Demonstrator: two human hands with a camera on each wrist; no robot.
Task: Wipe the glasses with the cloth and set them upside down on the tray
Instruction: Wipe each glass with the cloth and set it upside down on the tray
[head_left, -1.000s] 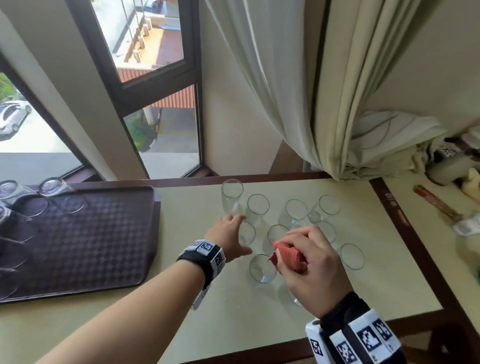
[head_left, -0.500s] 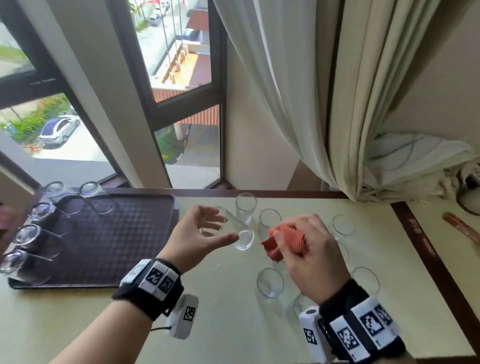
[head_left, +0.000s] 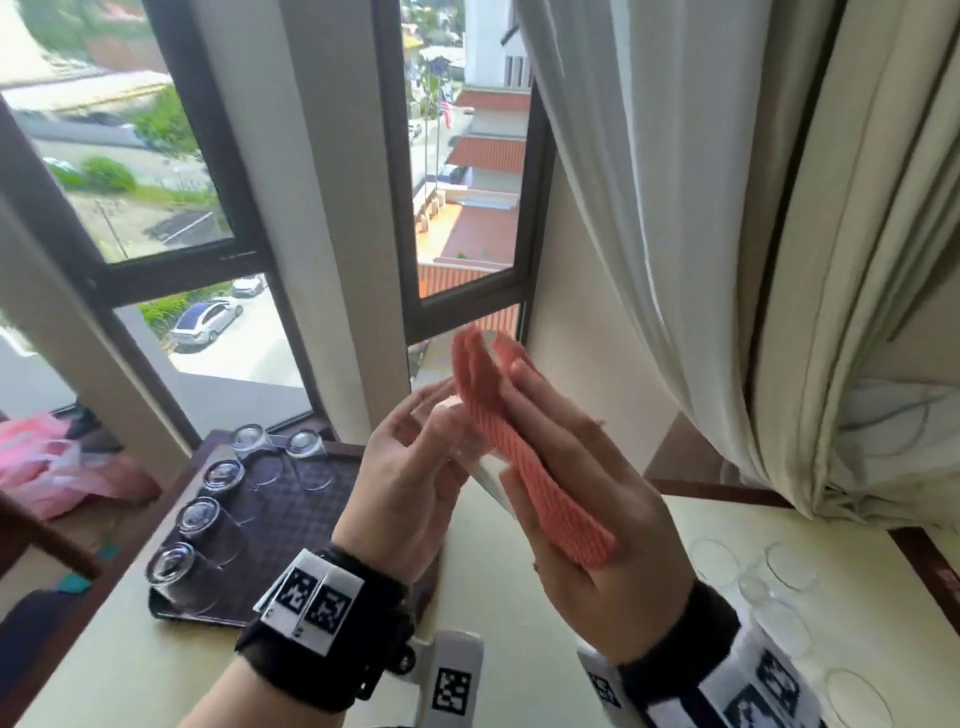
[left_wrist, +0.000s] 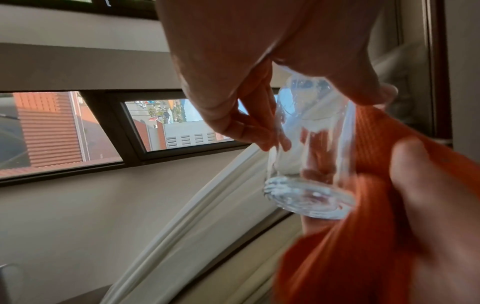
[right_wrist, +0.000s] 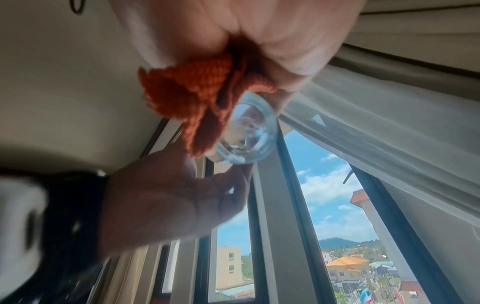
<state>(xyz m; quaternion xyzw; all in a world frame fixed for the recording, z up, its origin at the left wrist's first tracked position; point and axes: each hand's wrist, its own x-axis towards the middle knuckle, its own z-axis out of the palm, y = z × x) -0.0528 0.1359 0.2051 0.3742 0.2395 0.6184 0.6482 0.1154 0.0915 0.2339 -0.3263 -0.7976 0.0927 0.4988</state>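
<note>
My left hand (head_left: 415, 441) holds a clear glass (head_left: 470, 457) up in front of the window, fingers and thumb curled round it. In the left wrist view the glass (left_wrist: 311, 148) lies tilted, its thick base toward the camera. My right hand (head_left: 566, 467) grips a folded orange cloth (head_left: 519, 447) and presses it along the glass's side. The right wrist view shows the cloth (right_wrist: 187, 98) bunched under the palm beside the glass base (right_wrist: 249, 135). The dark tray (head_left: 291, 519) lies below at the left with several glasses (head_left: 197, 519) upside down on it.
Several upright glasses (head_left: 779, 597) stand on the pale table (head_left: 545, 597) at the lower right. A cream curtain (head_left: 675, 208) hangs close on the right, with window frames (head_left: 405, 208) behind the hands. Something pink (head_left: 52, 457) lies beyond the tray's left end.
My left hand picked a glass from the table group and raised it toward the window. The right hand brought the cloth up and laid it against the glass. The view tilted upward.
</note>
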